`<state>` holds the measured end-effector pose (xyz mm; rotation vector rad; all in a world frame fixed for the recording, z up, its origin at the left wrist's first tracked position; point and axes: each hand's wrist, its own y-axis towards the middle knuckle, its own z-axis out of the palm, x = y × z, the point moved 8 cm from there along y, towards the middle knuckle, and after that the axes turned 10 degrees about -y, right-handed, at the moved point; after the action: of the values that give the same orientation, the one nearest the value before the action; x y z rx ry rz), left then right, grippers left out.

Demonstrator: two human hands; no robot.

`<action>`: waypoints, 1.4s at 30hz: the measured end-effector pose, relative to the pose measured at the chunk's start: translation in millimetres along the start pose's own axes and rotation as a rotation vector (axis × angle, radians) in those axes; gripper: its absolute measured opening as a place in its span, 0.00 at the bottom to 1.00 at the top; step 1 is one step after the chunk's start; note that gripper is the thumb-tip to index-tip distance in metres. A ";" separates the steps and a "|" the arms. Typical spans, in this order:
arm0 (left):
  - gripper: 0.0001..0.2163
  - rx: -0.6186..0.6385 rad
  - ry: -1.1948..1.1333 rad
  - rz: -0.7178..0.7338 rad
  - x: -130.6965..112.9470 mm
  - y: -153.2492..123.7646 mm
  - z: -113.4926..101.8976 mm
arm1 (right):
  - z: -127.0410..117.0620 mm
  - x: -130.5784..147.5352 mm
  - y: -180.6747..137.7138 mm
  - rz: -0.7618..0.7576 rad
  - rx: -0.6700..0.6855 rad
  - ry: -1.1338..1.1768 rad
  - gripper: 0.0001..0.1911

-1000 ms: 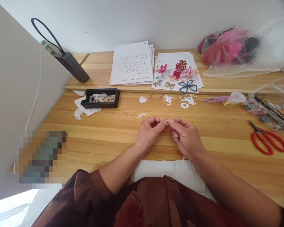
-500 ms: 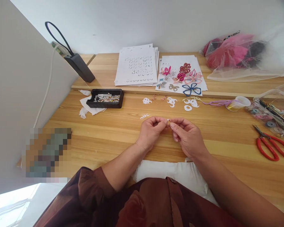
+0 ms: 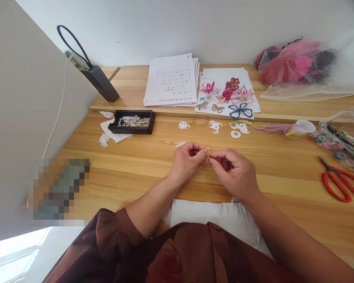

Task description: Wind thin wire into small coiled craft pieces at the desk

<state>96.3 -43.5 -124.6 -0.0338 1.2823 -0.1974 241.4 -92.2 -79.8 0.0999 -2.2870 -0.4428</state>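
My left hand (image 3: 187, 160) and my right hand (image 3: 234, 174) meet over the middle of the wooden table (image 3: 135, 165). Both pinch one tiny pale piece (image 3: 208, 151) between thumb and fingertips; it is too small to make out. My fingers are curled in, and both wrists rest near the table's front edge. Small white paper cut-outs (image 3: 180, 144) lie just beyond my left hand.
A black tray of beads (image 3: 131, 122) sits at the left. White cut-out sheets (image 3: 172, 81) and finished coloured flowers (image 3: 228, 96) lie on a raised shelf behind. Red scissors (image 3: 340, 184), a small cup (image 3: 301, 128) and a clear box (image 3: 342, 135) are at the right. A bag of pink material (image 3: 289, 65) lies far right.
My right hand has turned its fingers inward and slid slightly toward me, still pinched against the left. The view has shifted a little to the left.
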 end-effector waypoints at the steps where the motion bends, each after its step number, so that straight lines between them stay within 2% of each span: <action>1: 0.09 0.011 0.022 0.004 -0.9 0.3 0.3 | -3.6 5.7 0.7 -0.069 -0.021 -0.057 0.02; 4: 0.09 0.050 0.080 0.003 -3.2 0.6 2.3 | -11.9 15.1 3.5 -0.184 -0.060 -0.142 0.03; 9: 0.08 0.130 0.147 -0.014 -4.7 -0.2 7.5 | -19.6 12.1 8.2 -0.164 -0.073 -0.118 0.02; 15: 0.11 0.233 0.162 -0.088 -1.5 -4.7 13.1 | -16.3 -11.6 12.7 0.070 -0.033 0.100 0.02; 21: 0.13 0.293 -0.033 -0.188 2.1 -8.4 19.1 | -4.9 -27.4 16.9 0.258 0.067 0.389 0.04; 26: 0.14 0.270 -0.184 -0.251 7.8 -9.6 20.0 | 14.7 -38.9 8.7 0.463 0.178 0.624 0.09; 31: 0.14 0.188 -0.268 -0.195 6.0 -5.9 16.9 | 30.2 -39.3 -1.2 0.558 0.272 0.707 0.12; 36: 0.15 0.124 -0.262 -0.155 3.5 -2.1 13.6 | 27.3 -31.0 -0.3 0.458 0.278 0.543 0.12; 42: 0.14 0.112 -0.151 -0.077 -0.6 -0.6 10.7 | 6.9 -7.4 2.9 0.086 0.131 0.079 0.05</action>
<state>106.3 -44.9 -120.8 -0.0021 1.1188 -0.3267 241.6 -85.9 -88.3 0.0822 -2.2316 -0.2404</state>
